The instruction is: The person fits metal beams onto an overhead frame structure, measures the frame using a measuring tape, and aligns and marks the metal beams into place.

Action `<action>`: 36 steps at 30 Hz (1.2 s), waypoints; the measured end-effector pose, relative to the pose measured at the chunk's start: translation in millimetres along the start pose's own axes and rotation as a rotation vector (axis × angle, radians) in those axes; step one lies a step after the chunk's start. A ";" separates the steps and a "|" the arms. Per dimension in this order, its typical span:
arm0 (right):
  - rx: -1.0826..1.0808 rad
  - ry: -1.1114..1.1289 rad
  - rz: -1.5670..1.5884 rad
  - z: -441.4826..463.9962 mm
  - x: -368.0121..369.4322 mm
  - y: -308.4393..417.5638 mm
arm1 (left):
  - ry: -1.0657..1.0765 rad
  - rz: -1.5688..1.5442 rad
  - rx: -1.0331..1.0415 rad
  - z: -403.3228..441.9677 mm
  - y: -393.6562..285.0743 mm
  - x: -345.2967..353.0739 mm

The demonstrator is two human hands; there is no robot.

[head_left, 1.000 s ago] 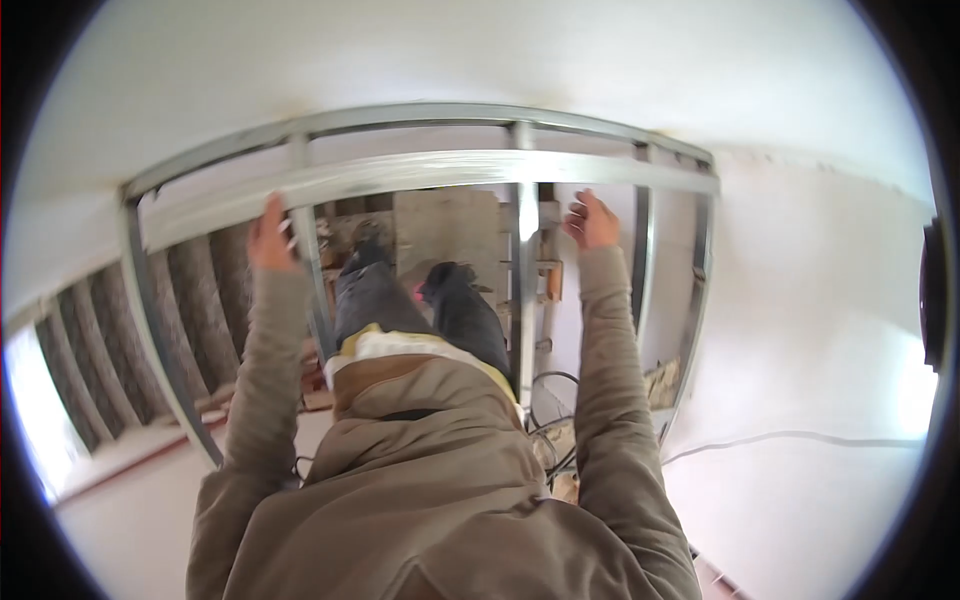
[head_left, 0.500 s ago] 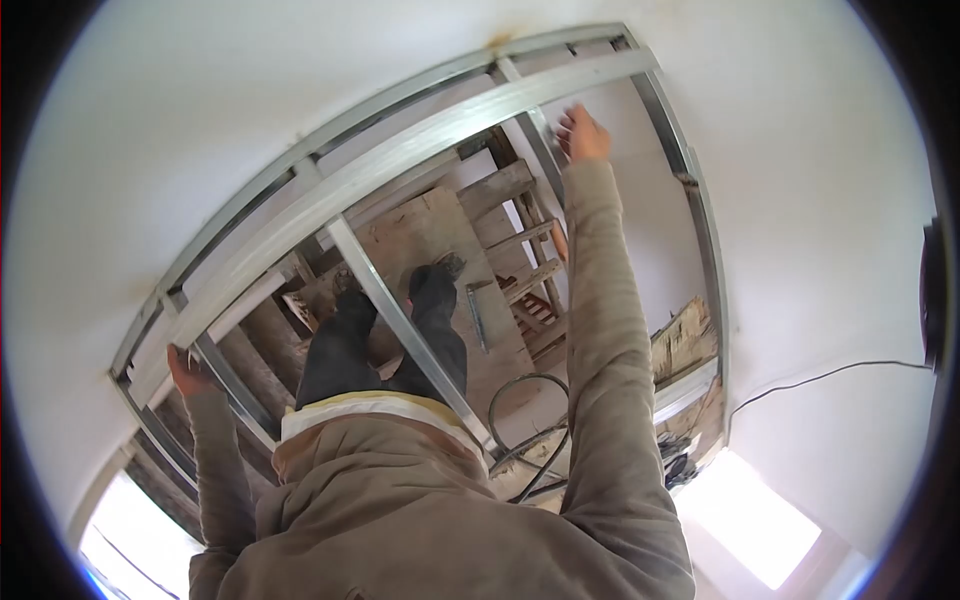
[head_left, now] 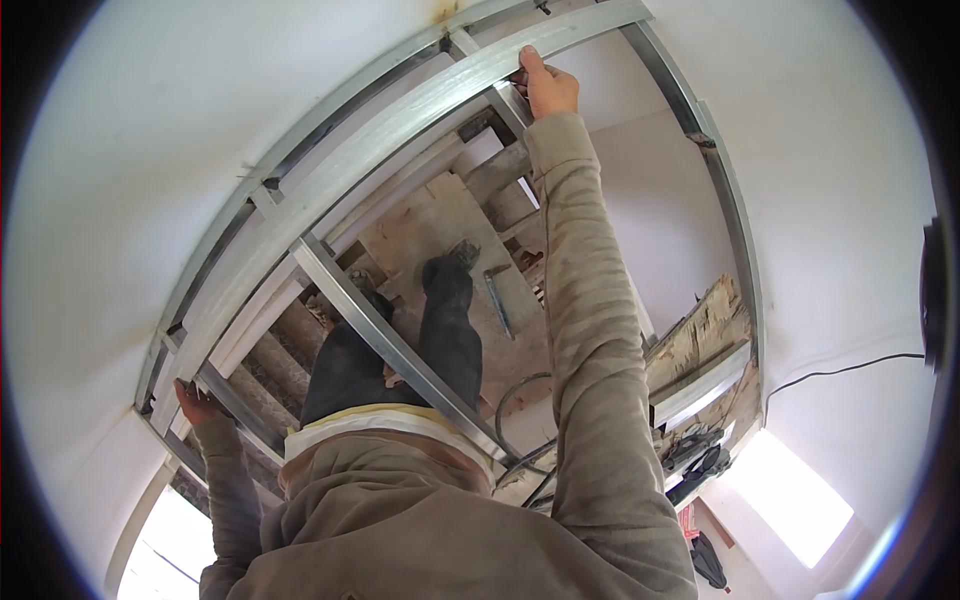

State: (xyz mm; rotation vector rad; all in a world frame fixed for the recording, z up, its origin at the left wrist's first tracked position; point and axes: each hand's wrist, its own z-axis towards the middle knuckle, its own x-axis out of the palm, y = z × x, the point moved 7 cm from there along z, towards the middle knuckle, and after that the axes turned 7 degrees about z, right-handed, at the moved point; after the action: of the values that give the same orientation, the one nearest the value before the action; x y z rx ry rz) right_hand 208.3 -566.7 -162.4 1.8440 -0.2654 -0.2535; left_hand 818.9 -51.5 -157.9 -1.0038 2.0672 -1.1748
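Note:
A long shiny metal profile [head_left: 400,130] runs diagonally overhead, from lower left to upper right. My right hand [head_left: 550,88] grips its lower edge near the upper right end, thumb against the face and the other fingers partly hidden behind. At the lower left end, my left hand [head_left: 199,404] has its fingers curled up at the same profile; they are small and partly hidden. Between my arms, a metal cross profile [head_left: 385,340] slopes down toward my chest. A shorter cross piece [head_left: 240,410] lies just right of my left hand.
A metal edge rail [head_left: 740,215] borders the frame on the right. Below, I stand on a wooden board [head_left: 405,225] with a hand tool [head_left: 498,303] lying on it. Dark cable [head_left: 505,400] loops near my waist. Broken board [head_left: 705,310] and bright window openings [head_left: 795,495] are to the right.
My right hand has gone from hovering below the long profile to gripping it. My left hand stays at the other end. The view has shifted slightly.

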 end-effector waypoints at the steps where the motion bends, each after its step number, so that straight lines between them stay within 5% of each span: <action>1: -0.010 0.000 -0.006 1.1 0.7 0.7 | -0.010 0.019 0.016 4.9 2.3 -7.6; 12: -0.004 0.004 0.020 -0.9 0.1 -0.8 | -0.103 -0.020 -0.012 29.6 24.1 -37.1; 24: -0.001 0.001 -0.025 -7.0 0.8 5.1 | 0.078 -0.084 0.029 28.4 22.2 -24.7; 34: 0.034 -0.052 -0.091 -2.0 -0.5 3.7 | -0.135 -0.035 0.062 43.1 35.8 -54.5; 36: -0.128 0.030 -0.616 18.4 -7.4 3.1 | -0.110 -0.129 0.080 50.7 54.0 -63.1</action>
State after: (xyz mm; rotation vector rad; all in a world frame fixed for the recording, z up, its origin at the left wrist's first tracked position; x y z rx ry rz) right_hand 195.4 -582.0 -164.4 1.7588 0.3439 -0.6492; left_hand 874.9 -5.3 -222.8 -1.1510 1.8791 -1.2278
